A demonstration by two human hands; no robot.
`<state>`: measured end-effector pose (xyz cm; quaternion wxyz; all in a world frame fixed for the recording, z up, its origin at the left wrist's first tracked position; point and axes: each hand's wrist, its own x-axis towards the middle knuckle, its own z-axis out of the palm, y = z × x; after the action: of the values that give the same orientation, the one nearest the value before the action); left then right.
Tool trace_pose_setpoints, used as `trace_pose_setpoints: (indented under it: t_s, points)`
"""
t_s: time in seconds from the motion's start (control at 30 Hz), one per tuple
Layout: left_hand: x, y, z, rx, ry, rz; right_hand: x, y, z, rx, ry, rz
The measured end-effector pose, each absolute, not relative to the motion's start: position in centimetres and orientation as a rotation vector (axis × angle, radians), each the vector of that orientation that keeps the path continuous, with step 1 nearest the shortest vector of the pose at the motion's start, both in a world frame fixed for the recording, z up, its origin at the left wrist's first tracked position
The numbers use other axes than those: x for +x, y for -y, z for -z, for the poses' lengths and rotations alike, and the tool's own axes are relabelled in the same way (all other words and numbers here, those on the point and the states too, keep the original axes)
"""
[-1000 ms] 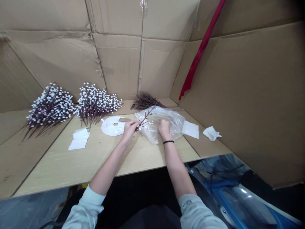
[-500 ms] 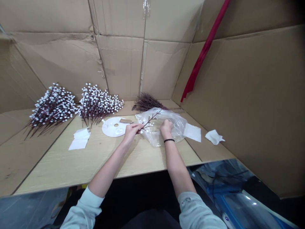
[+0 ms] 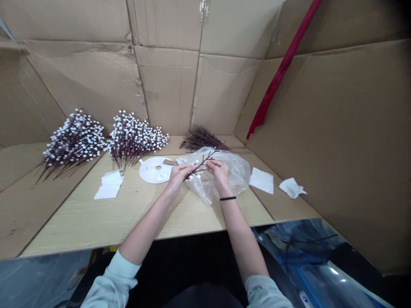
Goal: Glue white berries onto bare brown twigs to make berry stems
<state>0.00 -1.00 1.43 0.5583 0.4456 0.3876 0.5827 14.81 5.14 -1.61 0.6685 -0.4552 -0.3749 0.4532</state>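
My left hand (image 3: 177,177) pinches the lower part of a brown artificial twig (image 3: 203,161), which slants up to the right and carries a few white berries near its base. Close against the twig's middle is my right hand (image 3: 219,174), thumb and fingers pressed together; whatever sits between them is too small to make out. Beneath both hands spreads a crumpled clear plastic bag (image 3: 239,171), with loose white berries (image 3: 181,161) at its left side. A white disc (image 3: 148,172) with a centre hole lies left of my left hand.
Two bundles of white-berried twigs (image 3: 76,136) (image 3: 134,136) lie at the back left, and a bundle of bare brown twigs (image 3: 203,137) behind the bag. White papers (image 3: 108,188) (image 3: 262,180) (image 3: 291,188) lie on both sides. A red strip (image 3: 279,81) hangs on the cardboard wall (image 3: 346,128).
My right hand has come from over the plastic bag to the twig, fingertips now at its middle. My left hand keeps its hold on the twig. The view has shifted slightly.
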Motion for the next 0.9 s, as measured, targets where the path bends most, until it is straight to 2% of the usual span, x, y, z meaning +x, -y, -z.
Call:
trace_pose_setpoints:
  t_s: [0.3,0.6,0.9]
  points:
    - [-0.2,1.0,-1.3,1.139,-0.934,-1.371,17.0,-7.0,1.6,-1.029,0.719,-0.809]
    - [0.0,1.3,-1.4,1.273,-0.956,-1.260,17.1,-6.6,2.4,-1.135,0.873,-0.934]
    - [0.1,1.5,-1.7,1.264,-0.973,-1.269,16.3,-4.3,0.0,-0.795,0.819,-0.863]
